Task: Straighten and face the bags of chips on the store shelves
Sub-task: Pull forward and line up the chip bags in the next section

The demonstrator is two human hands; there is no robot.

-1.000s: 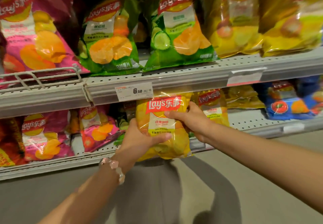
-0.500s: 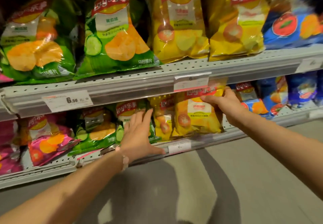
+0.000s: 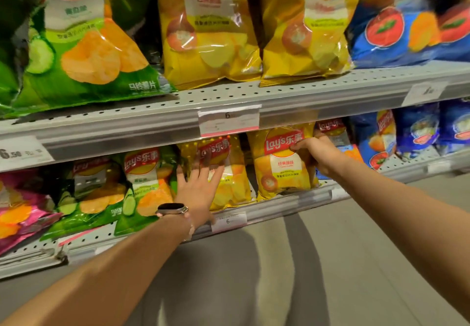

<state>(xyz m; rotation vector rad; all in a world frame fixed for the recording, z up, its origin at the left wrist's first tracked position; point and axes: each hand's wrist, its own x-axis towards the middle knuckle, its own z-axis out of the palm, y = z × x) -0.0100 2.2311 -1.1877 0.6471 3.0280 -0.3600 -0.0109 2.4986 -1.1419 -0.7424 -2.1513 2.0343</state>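
Left hand: from my feed, the left hand (image 3: 201, 188) was flat with fingers spread, pressing on the front of a yellow chip bag (image 3: 226, 173) on the lower shelf (image 3: 279, 206). Not gripping anything, just palm and fingers against the bag. There was a watch (image 3: 171, 208) on that wrist.

Right hand: the right hand (image 3: 315, 154) was clamped on the upper right edge of the second yellow bag (image 3: 279, 163), thumb across the front by the red logo, other fingers tucked behind where I couldn't see them.

Bags vs hands: the two yellow bags stood side by side, upright-ish, faces out, one under each hand. Hands were well apart, one bag each.

Neighbours: green cucumber bags (image 3: 150, 181) sat just left of the left hand, blue bags (image 3: 417, 132) to the right of the right hand.

Upper shelf: the upper shelf (image 3: 305, 97) carried big green, yellow and blue bags, with a price tag (image 3: 229, 121) on its front rail right above the two yellow bags.
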